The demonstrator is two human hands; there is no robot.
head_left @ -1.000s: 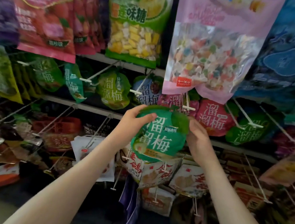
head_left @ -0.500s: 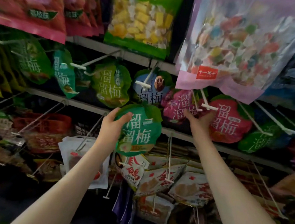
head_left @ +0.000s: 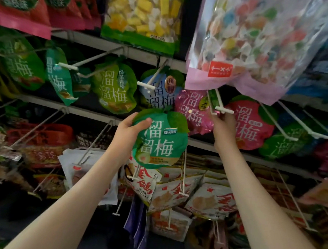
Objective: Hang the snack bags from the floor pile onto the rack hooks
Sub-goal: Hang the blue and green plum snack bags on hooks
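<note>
My left hand (head_left: 128,133) grips a round green snack bag (head_left: 160,142) by its left edge, thumb across the front, holding it up in front of the middle shelf row. My right hand (head_left: 223,127) reaches up and pinches the white tip of a rack hook (head_left: 221,109) between a pink bag (head_left: 192,111) and a red bag (head_left: 248,125). The green bag hangs clear of that hook, below and to its left.
Similar round bags hang along the middle row: a light green bag (head_left: 114,88), a blue bag (head_left: 160,90). A big pale pink candy bag (head_left: 251,42) hangs low just above my right hand. Several bare hooks (head_left: 145,86) jut outwards. Lower rows hold white and red packets (head_left: 210,200).
My right hand let go of the green bag, rose to the right and took hold of the hook tip. My left hand now carries the bag alone. The view has tilted upwards.
</note>
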